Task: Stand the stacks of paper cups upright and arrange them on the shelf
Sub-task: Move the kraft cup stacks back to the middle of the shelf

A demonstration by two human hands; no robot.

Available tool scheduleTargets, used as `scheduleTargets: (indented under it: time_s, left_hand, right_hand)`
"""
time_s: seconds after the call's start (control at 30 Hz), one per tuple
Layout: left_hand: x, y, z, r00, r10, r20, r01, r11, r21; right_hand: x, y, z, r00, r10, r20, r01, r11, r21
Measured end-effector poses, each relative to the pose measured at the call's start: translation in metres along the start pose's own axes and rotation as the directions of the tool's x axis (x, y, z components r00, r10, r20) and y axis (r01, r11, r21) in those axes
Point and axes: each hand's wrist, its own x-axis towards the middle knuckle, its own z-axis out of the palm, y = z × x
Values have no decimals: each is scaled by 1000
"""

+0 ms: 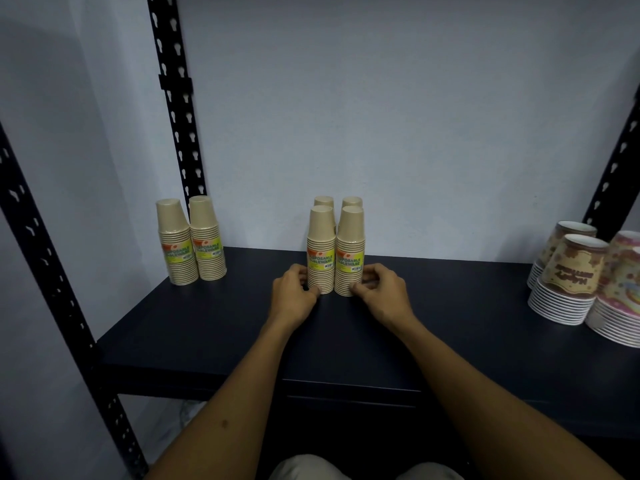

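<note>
Two tan paper-cup stacks stand upright side by side at the middle of the dark shelf (pixel 214 327): the left front stack (pixel 321 249) and the right front stack (pixel 350 251), both with yellow labels. Two more tan stacks (pixel 337 201) stand right behind them against the wall. My left hand (pixel 292 294) grips the base of the left front stack, with fingers curled round its side. On the other side my right hand (pixel 379 289) grips the base of the right front stack. Another pair of tan stacks (pixel 190 239) stands upright at the shelf's far left.
Several stacks of patterned white-rimmed cups (pixel 571 278) stand at the right end of the shelf. Black perforated uprights (pixel 176 109) frame the shelf left and right. A pale wall closes the back.
</note>
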Motion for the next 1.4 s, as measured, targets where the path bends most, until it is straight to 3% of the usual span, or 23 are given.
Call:
scheduleTargets:
  time_s: [0.27,0.43,0.57,0.67,0.87,0.97,1.1,1.23,1.4]
  left_hand:
    - [-9,3,-8,996,-38,-77,35,998,-44]
    - [-22,-2,-22,991,-1,-131,0,1000,-7]
    - [-27,-11,-42,989,11,-149,-2,998,64]
    - [-27,-22,-61,984,3,-176,18,993,119]
    - [-25,-52,-110,944,-27,-330,83,984,159]
    - [-19,-65,-133,886,3,-464,83,983,164]
    - [-5,-76,-152,830,-56,-555,116,990,74]
    - [16,-85,-157,834,-196,-516,183,980,-76]
    - [32,-97,-163,885,-259,-387,233,966,-113]
  right_hand:
    - [-14,-6,-6,999,2,-40,-4,999,-36]
    - [-33,-15,-10,994,-93,-63,86,990,-115]
    - [-45,-26,0,969,-227,93,243,944,-224]
    - [-49,-33,18,908,-348,233,414,829,-376]
    - [-39,-64,82,831,-395,391,527,784,-328]
    - [-26,-82,118,851,-374,368,468,858,-211]
    - [-8,-104,162,937,-259,234,254,966,51]
    - [15,-111,196,952,-215,216,185,971,150]
    - [44,-109,218,950,-198,241,154,970,187]
